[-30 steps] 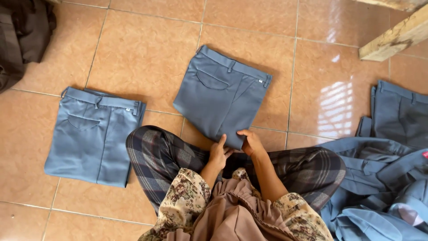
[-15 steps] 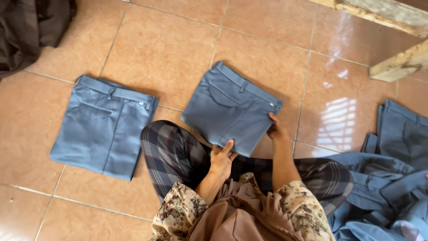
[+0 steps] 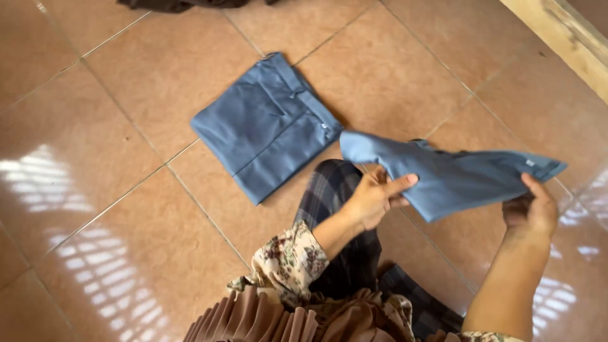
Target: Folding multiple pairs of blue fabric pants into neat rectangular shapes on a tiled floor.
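1. Blue-grey cloth is what I have in both hands: a folded pair of trousers, lifted off the floor and held flat in the air in front of my knees.
2. My left hand supports the near edge, fingers stretched under the fabric and the thumb lying on top. My right hand is closed on the far corner, near the waistband end.
3. I judge the garment light and soft. It is limp, so it sags between the two hands, and the free corner on the left side hangs without support.
4. The weave looks a little smooth, so the layers can slide on each other. I think the fold will open if I hold only one layer.
5. The best places to hold it, in my opinion, are the two ends of the folded bundle, pinching all layers together, or a flat palm below the middle.
6. A second folded pair of the same colour lies flat on the tiled floor, just beyond my knee and well apart from the held one.
7. My crossed leg in dark checked fabric is directly under the held trousers, so it is in the way of putting them straight down.
8. A dark cloth shows at the top edge and a wooden beam at the top right; both are well apart.
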